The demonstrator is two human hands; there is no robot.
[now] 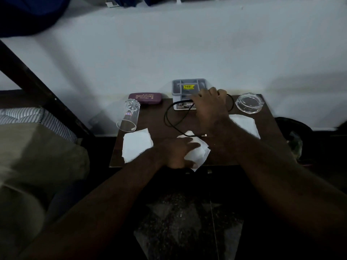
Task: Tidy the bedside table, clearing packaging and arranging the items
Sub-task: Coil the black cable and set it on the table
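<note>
Black cable [167, 117]: on the middle of the table, in loose loops; long loop stretched from the far side toward the near edge, a second loop showing to the right of the right hand; small metal plug end close to the right wrist, pointing right.
Right hand [208, 103]: at the far side, fingers curled down on the black cable, just in front of the grey organizer.
Crumpled tissue [199, 153]: near the front edge, touching the cable end.
Left hand [175, 153]: blurred; fingers over the crumpled tissue and thumb at its near side, holding it.
Grey organizer [189, 84]: against the wall, on a white box; yellow price sticker, print too small to read.
Spectacle case [145, 98]: maroon, long axis left to right, gold writing "PRINCE OPTICALS".
Glass tumbler [128, 114]: lying on its side, mouth toward the near-left, small unreadable sticker.
Flat tissues: one at the near-left corner [137, 147], one to the right [244, 123].
Clear glass dish [249, 103]: far-right corner.
Table [270, 132]: dark brown wood.
</note>
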